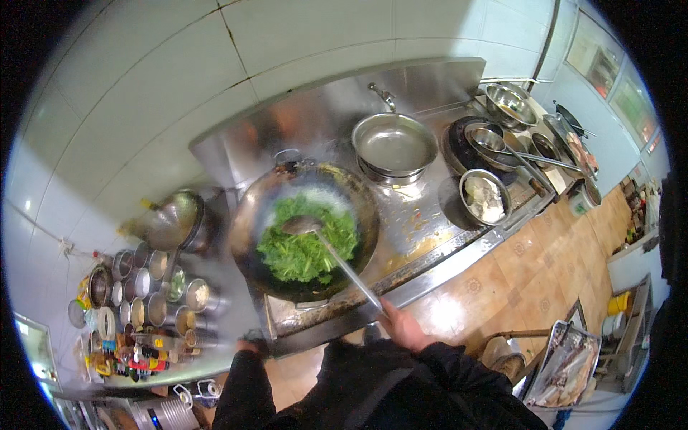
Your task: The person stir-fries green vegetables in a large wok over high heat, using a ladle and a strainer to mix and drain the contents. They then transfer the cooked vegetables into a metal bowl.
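A large wok [244,247] sits on the steel stove, with chopped leafy greens [287,252] steaming inside. My right hand [405,328] is closed around the handle of a long metal ladle [345,266]. The ladle's bowl rests on top of the greens, and its handle slants across the wok's near rim. Close to the stove's front edge, below the wok, is my left hand [249,347]. Something dark lies at its fingers, which are too small and covered to make out.
To the right stand a steel basin of water [394,143] under a tap [383,94], a bowl with white pieces [484,197] and a pan with ladles [494,147]. Several seasoning containers [156,309] and a strainer [172,222] crowd the left. Behind me is a tray [562,365].
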Tool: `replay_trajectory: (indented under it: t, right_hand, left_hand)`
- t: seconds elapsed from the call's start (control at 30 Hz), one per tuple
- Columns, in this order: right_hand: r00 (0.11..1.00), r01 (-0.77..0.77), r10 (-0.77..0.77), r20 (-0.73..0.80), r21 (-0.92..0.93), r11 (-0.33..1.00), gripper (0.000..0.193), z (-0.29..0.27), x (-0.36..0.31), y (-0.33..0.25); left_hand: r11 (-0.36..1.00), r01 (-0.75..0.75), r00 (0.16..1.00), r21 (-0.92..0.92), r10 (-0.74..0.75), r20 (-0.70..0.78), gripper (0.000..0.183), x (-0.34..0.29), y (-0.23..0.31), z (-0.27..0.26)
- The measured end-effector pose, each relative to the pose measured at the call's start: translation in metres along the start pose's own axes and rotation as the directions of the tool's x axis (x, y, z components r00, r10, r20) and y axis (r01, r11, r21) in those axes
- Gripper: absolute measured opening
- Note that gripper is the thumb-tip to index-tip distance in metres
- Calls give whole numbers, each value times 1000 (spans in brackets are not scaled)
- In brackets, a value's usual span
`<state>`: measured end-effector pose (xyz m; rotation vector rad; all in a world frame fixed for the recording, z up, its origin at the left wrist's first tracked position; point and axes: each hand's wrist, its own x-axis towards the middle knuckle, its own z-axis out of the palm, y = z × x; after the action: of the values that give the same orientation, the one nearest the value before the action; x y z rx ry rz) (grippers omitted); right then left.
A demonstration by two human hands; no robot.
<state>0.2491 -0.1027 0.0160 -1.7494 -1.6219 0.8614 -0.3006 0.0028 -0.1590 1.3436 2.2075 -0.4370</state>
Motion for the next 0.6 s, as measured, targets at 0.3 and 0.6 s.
replay_trajectory:
  t: [0.3,0.6]
  right_hand:
    - [999,-10,7,38,91,996,46,-3,2,-18]
    - [999,17,-19,37,55,998,45,-1,4,-19]
  left_hand:
    - [994,27,999,107,-23,-32,47,7,-17,-2]
    - [989,64,993,-131,-77,-92,78,5,-23,11]
